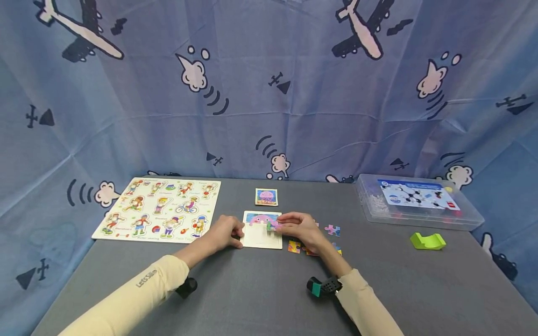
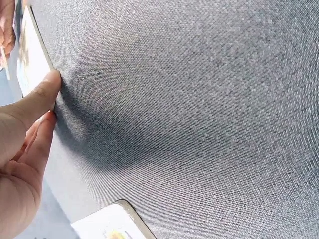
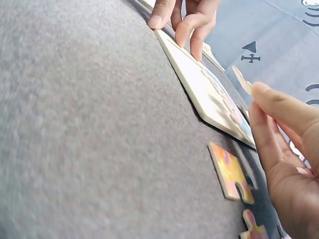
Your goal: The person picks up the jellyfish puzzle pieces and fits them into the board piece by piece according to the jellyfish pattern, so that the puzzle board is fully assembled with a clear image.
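Note:
A small wooden puzzle board (image 1: 256, 239) lies on the table with a pink and blue picture strip fitted along its far side; the rest of its recess shows bare wood. My left hand (image 1: 227, 232) holds it at the left edge, thumb at the near corner and curled fingers along the side. My right hand (image 1: 300, 228) pinches a jigsaw piece (image 3: 241, 79) between thumb and fingers above the board's right part. In the head view this piece looks green and pink. Loose jigsaw pieces (image 1: 294, 247) lie to the right of the board, partly hidden under my right hand and wrist.
Behind the board lies a small pink octopus picture card (image 1: 266, 197). A large peg puzzle of sports figures (image 1: 168, 198) lies at the left. At the back right is a clear plastic case (image 1: 378, 218), with a green curved block (image 1: 428, 241) before it. A patterned curtain (image 1: 252, 93) hangs behind.

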`<control>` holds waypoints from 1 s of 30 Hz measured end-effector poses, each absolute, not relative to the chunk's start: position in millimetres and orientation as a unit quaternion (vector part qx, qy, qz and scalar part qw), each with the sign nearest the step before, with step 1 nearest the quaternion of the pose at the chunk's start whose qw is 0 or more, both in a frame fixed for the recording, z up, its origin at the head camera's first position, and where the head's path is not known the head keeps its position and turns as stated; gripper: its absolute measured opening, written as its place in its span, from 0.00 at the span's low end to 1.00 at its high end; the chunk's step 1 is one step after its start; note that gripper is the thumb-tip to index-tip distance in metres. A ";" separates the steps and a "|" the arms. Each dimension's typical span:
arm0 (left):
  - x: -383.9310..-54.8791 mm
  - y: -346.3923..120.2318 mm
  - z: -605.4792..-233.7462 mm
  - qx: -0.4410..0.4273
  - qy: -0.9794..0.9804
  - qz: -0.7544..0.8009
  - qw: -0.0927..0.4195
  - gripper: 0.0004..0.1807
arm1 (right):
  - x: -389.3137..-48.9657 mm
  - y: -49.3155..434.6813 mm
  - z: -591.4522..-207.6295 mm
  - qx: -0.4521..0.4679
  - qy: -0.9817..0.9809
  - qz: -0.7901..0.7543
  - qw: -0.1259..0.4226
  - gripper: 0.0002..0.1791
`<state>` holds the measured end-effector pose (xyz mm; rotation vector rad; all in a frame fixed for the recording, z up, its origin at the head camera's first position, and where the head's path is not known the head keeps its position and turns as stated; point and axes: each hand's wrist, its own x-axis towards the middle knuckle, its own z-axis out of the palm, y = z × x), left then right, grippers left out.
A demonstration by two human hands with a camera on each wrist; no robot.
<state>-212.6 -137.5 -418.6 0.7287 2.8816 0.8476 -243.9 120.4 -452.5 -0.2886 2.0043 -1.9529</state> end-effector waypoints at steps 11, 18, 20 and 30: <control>-213.7 -138.0 -420.1 0.233 0.933 0.274 0.026 0.12 | -243.8 106.5 -452.6 -0.105 0.694 -0.696 0.153 0.22; -213.9 -138.3 -422.4 0.238 0.932 0.274 0.017 0.12 | -242.7 98.5 -453.3 -0.119 0.681 -0.706 0.154 0.23; -213.5 -138.2 -422.0 0.238 0.932 0.274 0.016 0.12 | -242.0 95.9 -452.7 -0.124 0.686 -0.701 0.151 0.22; -214.1 -137.5 -422.3 0.237 0.929 0.284 0.015 0.12 | -238.8 78.0 -453.3 -0.137 0.714 -0.676 0.119 0.20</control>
